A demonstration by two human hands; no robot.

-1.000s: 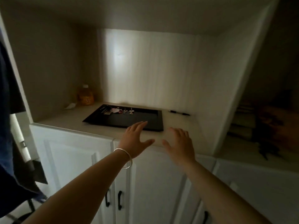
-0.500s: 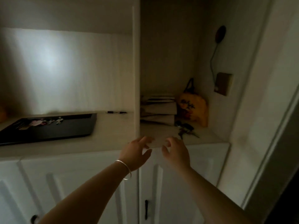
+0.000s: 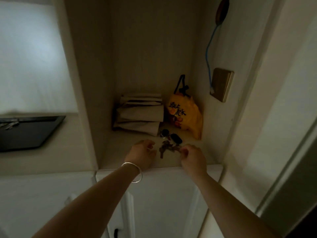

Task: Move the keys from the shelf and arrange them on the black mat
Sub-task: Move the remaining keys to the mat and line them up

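Observation:
A bunch of dark metal keys point(image 3: 164, 148) lies on the shelf floor point(image 3: 130, 160) of the right-hand niche, and a second set with black fobs point(image 3: 172, 136) sits just behind it. My right hand point(image 3: 192, 156) pinches the right end of the front bunch with its fingertips. My left hand point(image 3: 143, 152), with a silver bangle on the wrist, is curled just left of the bunch; the dim light hides whether it touches a key. The black mat point(image 3: 29, 134) lies in the left niche with a few keys point(image 3: 8, 125) along its far edge.
A stack of folded beige paper bags point(image 3: 139, 115) and a yellow printed bag point(image 3: 186, 115) stand at the back of the shelf. On the right wall are a brass plate point(image 3: 221, 84) and a blue cable point(image 3: 210, 48). A vertical partition point(image 3: 77, 100) divides the niches. White cabinet doors sit below.
The view swung from the mat niche to the right niche. Both hands went from hovering open at the shelf edge to reaching in at the keys, and my right hand closed on the bunch.

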